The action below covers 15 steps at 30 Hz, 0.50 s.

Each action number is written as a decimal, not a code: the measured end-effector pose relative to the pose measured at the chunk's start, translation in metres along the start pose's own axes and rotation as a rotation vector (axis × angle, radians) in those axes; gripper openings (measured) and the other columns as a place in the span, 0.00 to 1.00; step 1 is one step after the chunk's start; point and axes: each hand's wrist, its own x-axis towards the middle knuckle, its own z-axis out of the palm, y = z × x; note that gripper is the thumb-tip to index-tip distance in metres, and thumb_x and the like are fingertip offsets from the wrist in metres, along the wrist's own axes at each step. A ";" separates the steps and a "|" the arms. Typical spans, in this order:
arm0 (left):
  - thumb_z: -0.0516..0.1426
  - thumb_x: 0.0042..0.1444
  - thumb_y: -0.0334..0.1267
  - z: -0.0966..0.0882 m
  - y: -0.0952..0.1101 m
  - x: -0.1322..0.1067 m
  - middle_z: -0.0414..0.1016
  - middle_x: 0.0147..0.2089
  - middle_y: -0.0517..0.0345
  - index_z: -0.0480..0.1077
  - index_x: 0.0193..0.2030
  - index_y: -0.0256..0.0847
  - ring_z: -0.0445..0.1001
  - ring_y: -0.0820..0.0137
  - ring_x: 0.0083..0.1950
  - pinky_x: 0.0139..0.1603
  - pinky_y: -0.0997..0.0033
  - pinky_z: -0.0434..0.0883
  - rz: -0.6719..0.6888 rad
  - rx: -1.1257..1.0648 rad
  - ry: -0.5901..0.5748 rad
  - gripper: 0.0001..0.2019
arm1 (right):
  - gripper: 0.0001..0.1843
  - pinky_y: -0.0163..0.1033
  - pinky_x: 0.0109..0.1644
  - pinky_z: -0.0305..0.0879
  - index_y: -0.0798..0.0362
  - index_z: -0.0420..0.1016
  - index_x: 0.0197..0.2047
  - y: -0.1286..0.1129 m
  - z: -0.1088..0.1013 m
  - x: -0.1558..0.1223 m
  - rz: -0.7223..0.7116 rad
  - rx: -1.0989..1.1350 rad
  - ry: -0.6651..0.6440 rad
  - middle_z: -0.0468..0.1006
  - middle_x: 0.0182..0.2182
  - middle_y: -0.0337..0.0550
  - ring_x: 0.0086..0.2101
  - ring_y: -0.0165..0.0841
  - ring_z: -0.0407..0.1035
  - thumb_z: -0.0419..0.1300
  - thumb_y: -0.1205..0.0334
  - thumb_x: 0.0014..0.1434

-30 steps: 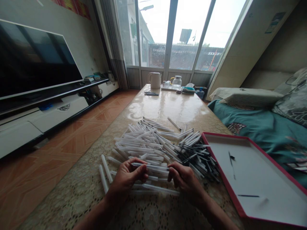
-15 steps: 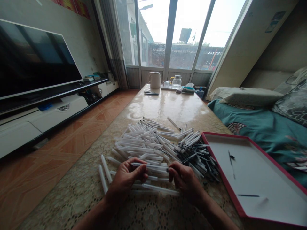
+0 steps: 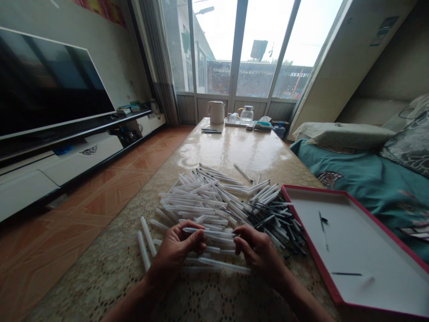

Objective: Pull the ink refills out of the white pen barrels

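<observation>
A big heap of white pen barrels point(image 3: 208, 199) lies on the lace-covered table point(image 3: 110, 273), with a bunch of thin black refills point(image 3: 276, 219) at its right side. My left hand point(image 3: 176, 250) is closed in a pinch round one white barrel point(image 3: 209, 232), held level just above the heap's near edge. My right hand point(image 3: 258, 250) is closed at that barrel's other end, fingertips pinched together there; what it pinches is too small to make out. Both hands sit close together near the table's front.
A shallow red-rimmed box lid point(image 3: 311, 255) with a white floor lies at the right, holding a few black refills. A white kettle point(image 3: 216, 112) and glass jug point(image 3: 247, 115) stand at the far end. A teal sofa point(image 3: 362, 183) is right, a TV point(image 3: 47, 85) left.
Almost nothing: my right hand has shifted very slightly leftward at the end of the barrel. My left hand holds as before.
</observation>
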 end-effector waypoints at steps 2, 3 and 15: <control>0.69 0.40 0.46 0.001 0.000 -0.001 0.76 0.20 0.58 0.74 0.31 0.35 0.72 0.73 0.20 0.22 0.78 0.68 0.014 -0.006 0.011 0.17 | 0.20 0.31 0.31 0.62 0.53 0.70 0.31 0.001 0.000 0.000 -0.041 -0.021 -0.005 0.75 0.20 0.38 0.23 0.28 0.69 0.46 0.51 0.68; 0.69 0.41 0.46 0.001 0.000 -0.001 0.76 0.20 0.58 0.73 0.31 0.35 0.72 0.73 0.20 0.22 0.78 0.68 0.020 -0.010 0.019 0.17 | 0.22 0.31 0.31 0.62 0.53 0.69 0.29 0.001 0.000 0.001 -0.053 -0.026 -0.004 0.75 0.20 0.38 0.23 0.29 0.69 0.44 0.51 0.68; 0.70 0.38 0.45 0.005 0.001 -0.002 0.76 0.21 0.59 0.73 0.31 0.36 0.72 0.73 0.20 0.21 0.78 0.67 0.022 -0.038 0.040 0.18 | 0.22 0.28 0.16 0.52 0.54 0.67 0.30 0.006 0.005 -0.002 0.065 0.160 -0.031 0.74 0.20 0.38 0.13 0.22 0.60 0.46 0.48 0.67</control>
